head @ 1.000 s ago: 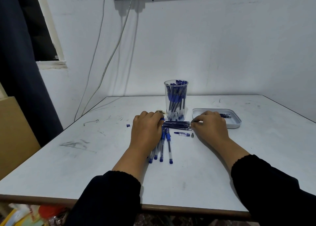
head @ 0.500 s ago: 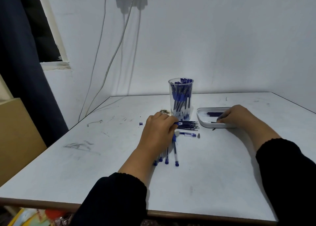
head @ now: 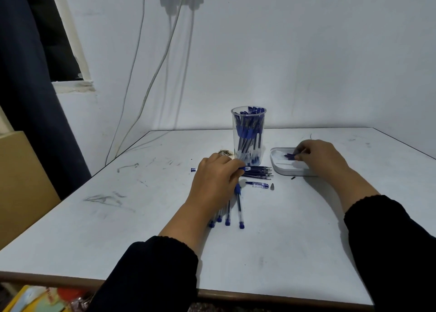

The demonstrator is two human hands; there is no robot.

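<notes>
Right in front of the one clear cup [head: 249, 135], packed with blue pens too many to count, the left hand [head: 217, 182] lies knuckles up, its fingers curled round a pen [head: 245, 168] whose blue-and-white end pokes out toward a bundle of thin refills [head: 259, 172]. The refills lie too close together to count. Four more capped pens [head: 239, 208] fan out from under that hand's wrist toward the person. Just in front of the refills lie one short barrel piece [head: 258, 184] and one grey tip [head: 272, 186]. Left of the cup sits one loose blue cap [head: 193, 169].

Right of the cup stands one white tray [head: 280, 168], and the right hand [head: 320, 160] pinches dark blue parts [head: 289, 156] inside it. One small black bit [head: 293, 177] lies just in front of the tray.

Whether the pens bear any writing cannot be told at this size.

Behind the cup, the table [head: 283, 241] ends close to the wall. In front of the cup, a broad stretch of tabletop runs to the brown near edge, and more lies to the cup's left.
</notes>
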